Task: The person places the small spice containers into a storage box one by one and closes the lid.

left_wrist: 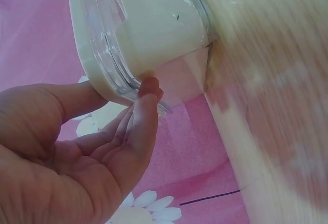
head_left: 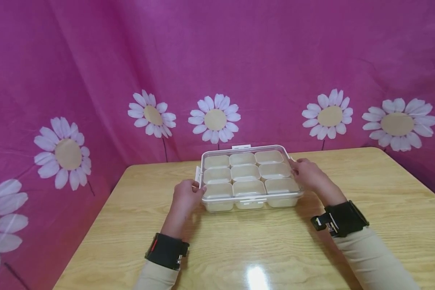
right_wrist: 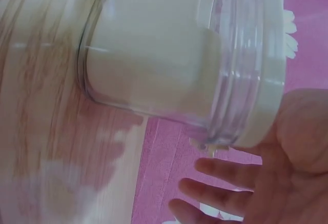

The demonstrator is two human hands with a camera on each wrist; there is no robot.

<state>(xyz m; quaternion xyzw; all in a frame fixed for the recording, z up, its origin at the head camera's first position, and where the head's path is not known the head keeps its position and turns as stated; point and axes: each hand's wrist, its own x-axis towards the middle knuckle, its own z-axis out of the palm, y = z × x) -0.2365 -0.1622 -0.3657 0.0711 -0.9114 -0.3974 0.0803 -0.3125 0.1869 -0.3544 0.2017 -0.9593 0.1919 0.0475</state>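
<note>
A clear plastic storage box point(head_left: 251, 204) with a white-rimmed transparent lid point(head_left: 245, 170) sits on the table, holding several cream cups in rows. At its near left corner, my left hand point(head_left: 186, 196) pinches the lid's rim, thumb on top and fingertips beneath, as the left wrist view shows point(left_wrist: 87, 147). My right hand point(head_left: 309, 174) holds the lid's right edge. In the right wrist view, three fingers of that hand point(right_wrist: 287, 172) extend below the rim, while its thumb is hidden behind the lid. White latches show at the front point(head_left: 252, 201), left point(head_left: 197, 175) and back point(head_left: 241, 147).
A light wood-grain table point(head_left: 239, 241) carries the box near its back edge. Behind and to the left hangs a magenta curtain point(head_left: 268, 60) with white daisies. Black straps with small devices are on both wrists.
</note>
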